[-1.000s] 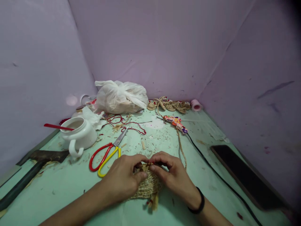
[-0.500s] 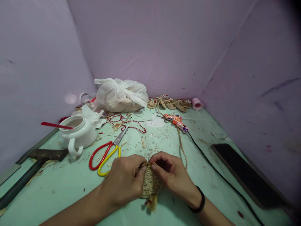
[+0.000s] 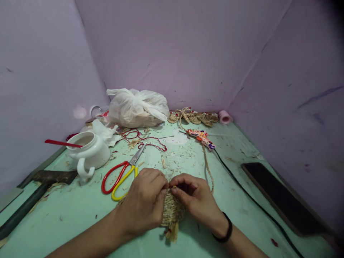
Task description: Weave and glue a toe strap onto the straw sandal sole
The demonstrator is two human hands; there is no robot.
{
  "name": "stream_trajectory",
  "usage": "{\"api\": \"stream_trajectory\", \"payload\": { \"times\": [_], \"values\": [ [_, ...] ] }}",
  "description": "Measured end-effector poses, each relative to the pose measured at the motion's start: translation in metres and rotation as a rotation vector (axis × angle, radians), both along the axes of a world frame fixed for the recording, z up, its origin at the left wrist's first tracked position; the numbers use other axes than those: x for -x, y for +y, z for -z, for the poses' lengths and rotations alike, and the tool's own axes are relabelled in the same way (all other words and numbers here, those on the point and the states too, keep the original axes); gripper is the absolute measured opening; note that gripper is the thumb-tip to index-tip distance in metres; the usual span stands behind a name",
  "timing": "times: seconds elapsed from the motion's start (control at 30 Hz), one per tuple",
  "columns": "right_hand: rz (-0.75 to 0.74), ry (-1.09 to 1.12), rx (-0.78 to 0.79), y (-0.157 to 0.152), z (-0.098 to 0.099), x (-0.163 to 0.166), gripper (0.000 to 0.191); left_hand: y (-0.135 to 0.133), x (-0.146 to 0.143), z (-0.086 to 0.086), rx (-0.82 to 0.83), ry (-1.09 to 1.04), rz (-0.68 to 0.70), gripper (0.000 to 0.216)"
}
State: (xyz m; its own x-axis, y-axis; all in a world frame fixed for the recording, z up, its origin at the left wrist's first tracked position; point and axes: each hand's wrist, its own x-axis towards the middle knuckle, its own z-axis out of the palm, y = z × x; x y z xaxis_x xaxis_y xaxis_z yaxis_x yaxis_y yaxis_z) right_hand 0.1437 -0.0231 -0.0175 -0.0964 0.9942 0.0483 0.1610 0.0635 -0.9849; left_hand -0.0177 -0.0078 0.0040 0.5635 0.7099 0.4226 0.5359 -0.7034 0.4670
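A small woven straw piece [image 3: 172, 209] lies on the table in front of me, with a pale tassel [image 3: 173, 233] and a bit of red at its near end. My left hand [image 3: 146, 200] is closed in a pinch on the far edge of the piece, its back covering the left part. Facing it, my right hand [image 3: 195, 195] pinches the same edge between thumb and forefinger. The fingertips almost meet, and the exact bit between them is hard to see. Scissors [image 3: 131, 163] with one red and one yellow handle lie partly open beside my left hand.
On the left are a white mug [image 3: 90, 152] and a hammer [image 3: 40, 190]. A tied plastic bag [image 3: 138, 107] sits at the back, near red yarn [image 3: 156, 145] and straw ornaments [image 3: 193, 117]. To the right are a floral-wrapped corded tool [image 3: 201, 138] and a phone [image 3: 282, 199].
My left hand has rolled forward a little, its knuckles rising and its fingers curling over the far edge of the straw piece. My right hand has hardly moved.
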Motion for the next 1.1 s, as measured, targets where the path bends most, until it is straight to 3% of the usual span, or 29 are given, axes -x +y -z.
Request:
{"api": "stream_trajectory", "payload": {
  "times": [0.2,0.4,0.7,1.1],
  "values": [
    [0.013,-0.034,-0.051,-0.0001,-0.0007,-0.0006,0.006,-0.002,0.0005,-0.0007,0.003,0.065,-0.067,0.01],
    [0.0,-0.064,-0.078,-0.0023,-0.0034,-0.0006,0.006,-0.0005,0.0017,0.0004,-0.107,0.094,0.024,0.014],
    [-0.019,-0.079,-0.146,-0.0048,-0.0053,0.0005,0.006,-0.0001,-0.0038,-0.0044,-0.145,0.092,0.014,0.015],
    [0.055,-0.115,-0.094,-0.0069,-0.003,0.0051,0.01,-0.0032,-0.001,-0.0036,-0.202,0.236,0.077,0.016]
  ]
}}
